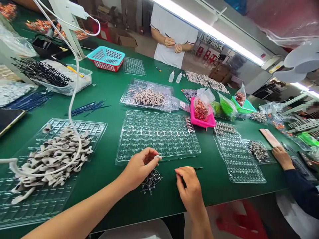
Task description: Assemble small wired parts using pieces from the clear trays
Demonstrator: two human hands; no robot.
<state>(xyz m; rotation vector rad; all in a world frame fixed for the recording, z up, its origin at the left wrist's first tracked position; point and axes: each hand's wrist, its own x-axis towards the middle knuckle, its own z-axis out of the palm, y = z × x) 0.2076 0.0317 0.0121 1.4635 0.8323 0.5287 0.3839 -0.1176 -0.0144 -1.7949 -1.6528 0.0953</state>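
Between its thumb and index finger, my left hand (142, 167) pinches a small pale curved part (158, 157) above the near edge of a clear compartment tray (154, 132). Beside and below that hand lies a pile of small dark pieces with silvery ends (151, 181). My right hand (188, 184) is a little to the right of the pile, low over the green table, thumb and fingertips together; what they hold, if anything, is too small to tell. A thin dark stick (198, 168) lies just past its fingers. Small reddish-brown parts (188, 124) fill the tray's far right column.
Pale parts (59, 152) heap on a tray at left, crossed by a white cable (75, 83). Beyond the middle tray sit another pile of pale parts (149, 97) and a pink basket (203, 121). One person (174, 33) stands opposite; another's hand (282, 157) is at right.
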